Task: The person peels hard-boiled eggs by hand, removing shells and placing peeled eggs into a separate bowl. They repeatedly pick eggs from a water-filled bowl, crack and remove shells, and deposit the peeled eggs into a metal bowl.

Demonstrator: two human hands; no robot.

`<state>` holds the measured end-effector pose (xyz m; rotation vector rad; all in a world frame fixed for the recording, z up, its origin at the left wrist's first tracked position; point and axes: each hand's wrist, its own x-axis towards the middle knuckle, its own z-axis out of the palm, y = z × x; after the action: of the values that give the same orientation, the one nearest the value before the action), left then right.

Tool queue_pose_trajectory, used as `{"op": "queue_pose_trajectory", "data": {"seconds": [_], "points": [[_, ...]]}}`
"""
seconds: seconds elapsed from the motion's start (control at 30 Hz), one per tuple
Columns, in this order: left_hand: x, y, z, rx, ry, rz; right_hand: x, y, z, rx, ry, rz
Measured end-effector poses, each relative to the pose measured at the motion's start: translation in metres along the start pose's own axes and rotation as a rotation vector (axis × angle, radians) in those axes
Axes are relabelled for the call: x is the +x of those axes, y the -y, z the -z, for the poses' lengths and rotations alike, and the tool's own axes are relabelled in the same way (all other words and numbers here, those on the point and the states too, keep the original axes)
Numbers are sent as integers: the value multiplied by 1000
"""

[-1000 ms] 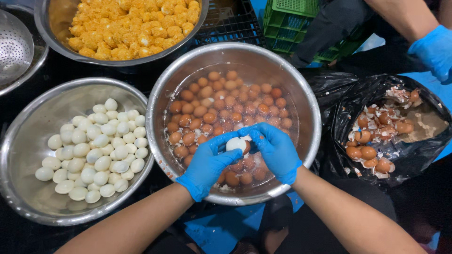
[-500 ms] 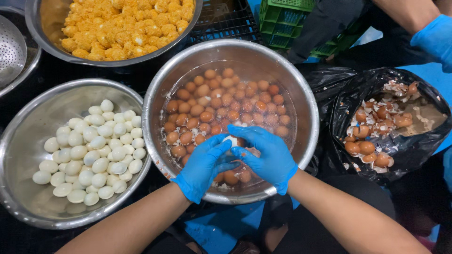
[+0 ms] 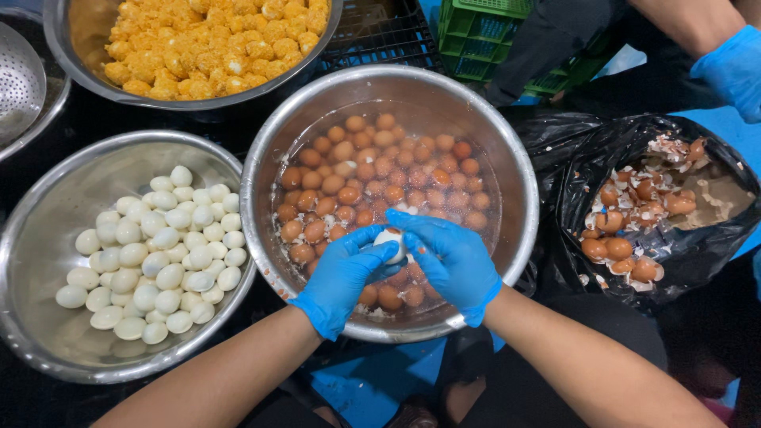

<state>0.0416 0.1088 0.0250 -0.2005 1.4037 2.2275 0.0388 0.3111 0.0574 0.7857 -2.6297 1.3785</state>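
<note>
Two gloved hands meet over the middle bowl, a round steel basin of water packed with smooth brown eggs. The left hand and right hand, both in thin blue gloves, are curled shut around one small egg; its white, glossy flesh shows between the fingertips, with a scrap of brown shell at the top. The egg sits just above the water, near the bowl's front rim.

To the left, a second steel bowl holds a heap of peeled eggs, pale and oval. Behind it, a third bowl is piled with rough, crumbly yellow lumps. A perforated steel strainer lies at the far left. On the right, a crinkled black plastic bag gapes open, holding broken shells. Another person's blue-gloved hand shows at the top right corner, beside a green slatted crate.
</note>
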Motion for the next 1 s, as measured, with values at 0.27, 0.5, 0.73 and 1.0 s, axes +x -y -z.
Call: {"op": "queue_pose_trajectory", "data": {"seconds": [0.27,0.5,0.73,1.0], "points": [[3,-3,0,-41,31,4,9,-3,8,459,-18,-199],[4,-7,6,62,30,-62,17,-15,24,167,5,-311],[39,-17,92,-216,-165,-77,18,-28,33,-331,215,-440],[-32,-81,272,576,-671,235,28,-97,18,-528,614,-425]]}}
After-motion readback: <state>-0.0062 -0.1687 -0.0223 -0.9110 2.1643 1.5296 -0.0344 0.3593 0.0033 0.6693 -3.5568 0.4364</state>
